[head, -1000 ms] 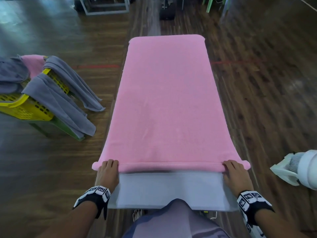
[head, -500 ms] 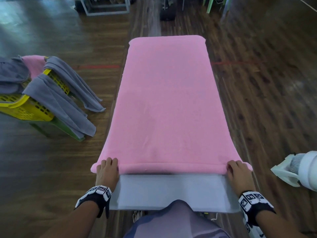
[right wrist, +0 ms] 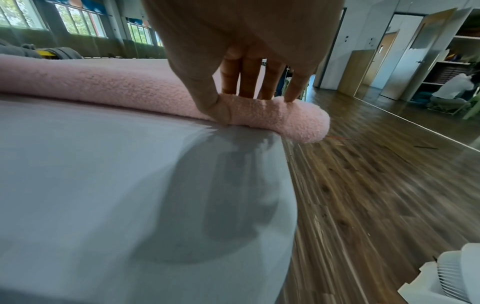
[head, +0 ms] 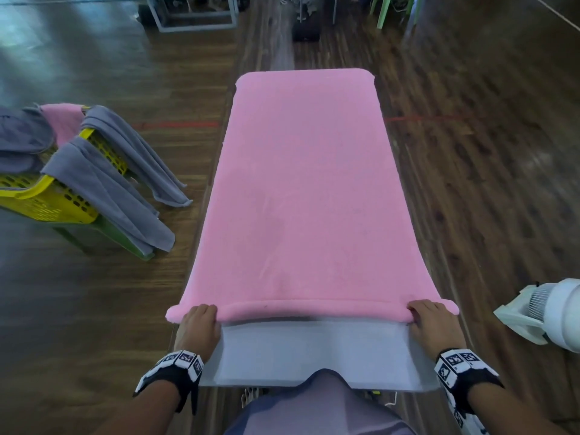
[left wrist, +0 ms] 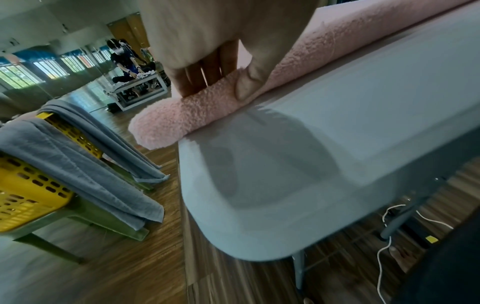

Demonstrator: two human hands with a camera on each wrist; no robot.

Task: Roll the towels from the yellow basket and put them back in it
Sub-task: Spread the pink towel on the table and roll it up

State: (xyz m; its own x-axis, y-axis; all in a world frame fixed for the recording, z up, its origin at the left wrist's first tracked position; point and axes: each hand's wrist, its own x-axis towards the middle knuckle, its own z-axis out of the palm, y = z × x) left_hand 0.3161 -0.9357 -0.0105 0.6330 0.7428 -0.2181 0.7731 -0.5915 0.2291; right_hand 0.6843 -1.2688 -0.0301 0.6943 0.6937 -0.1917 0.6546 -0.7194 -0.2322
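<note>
On the table (head: 307,350) in front of you, the pink towel (head: 301,189) has barely one turn rolled. Your left hand (head: 197,324) and right hand (head: 434,324) each pinch an end. Grey towels (head: 103,180) hang unrolled over the yellow basket (head: 40,199), so loads left.

White fan (head: 552,315) on the wood floor (head: 470,183); green stool (head: 103,229); grey-white table (head: 314,350).
</note>
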